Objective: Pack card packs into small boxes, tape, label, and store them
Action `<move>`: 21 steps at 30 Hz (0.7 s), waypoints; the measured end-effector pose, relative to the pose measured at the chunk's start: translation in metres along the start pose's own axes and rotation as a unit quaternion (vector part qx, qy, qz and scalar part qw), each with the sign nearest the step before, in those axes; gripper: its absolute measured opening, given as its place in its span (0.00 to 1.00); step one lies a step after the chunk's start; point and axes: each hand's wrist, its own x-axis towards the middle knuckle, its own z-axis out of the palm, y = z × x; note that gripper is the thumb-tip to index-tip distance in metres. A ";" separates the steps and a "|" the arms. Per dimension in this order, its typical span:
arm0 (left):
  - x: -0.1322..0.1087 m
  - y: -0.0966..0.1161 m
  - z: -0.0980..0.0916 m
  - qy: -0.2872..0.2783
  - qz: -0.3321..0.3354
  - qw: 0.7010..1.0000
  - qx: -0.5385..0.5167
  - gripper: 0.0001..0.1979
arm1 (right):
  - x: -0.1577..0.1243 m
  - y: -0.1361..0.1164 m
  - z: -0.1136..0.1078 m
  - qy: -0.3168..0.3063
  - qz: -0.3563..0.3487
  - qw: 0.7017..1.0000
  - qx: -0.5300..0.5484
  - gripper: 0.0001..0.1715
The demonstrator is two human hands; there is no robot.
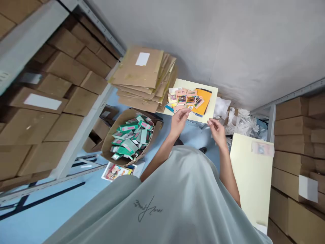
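Observation:
My left hand [179, 121] is at the near edge of a small cream table [182, 83], with thumb and fingertips drawn together beside the packets. Anything small between them is too fine to make out. Near the table's front right corner is my right hand [217, 131], its thumb and forefinger also pinched, with their contents unclear. Several pink packets with printed pictures [191, 97] lie fanned out on the table. Under their right side is an orange sheet or envelope [204, 101]. A pale yellow packet [172, 98] lies at the left end of the group.
Flattened cardboard [137, 69] is stacked at the table's left. Below it stands an open carton [106, 145] full of green and white small boxes [129, 144]. A second cream surface [250, 173] is at my right. Shelves of brown boxes [58, 91] flank both sides; white scrap [243, 123] lies behind.

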 end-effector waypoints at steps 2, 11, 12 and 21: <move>0.012 -0.001 -0.040 0.024 0.005 0.999 -0.021 0.14 | 0.017 -0.013 0.043 -0.036 -0.009 0.999 -0.009 0.31; 0.075 -0.022 -0.225 0.121 -0.008 0.989 -0.081 0.23 | 0.097 -0.034 0.247 -0.157 -0.014 0.987 -0.029 0.32; 0.081 -0.024 -0.240 0.123 -0.015 0.988 -0.091 0.24 | 0.109 -0.035 0.266 -0.159 -0.005 0.987 -0.030 0.31; 0.127 -0.024 -0.302 0.134 -0.039 0.981 -0.136 0.23 | 0.218 -0.055 0.406 -0.045 0.167 0.985 0.014 0.13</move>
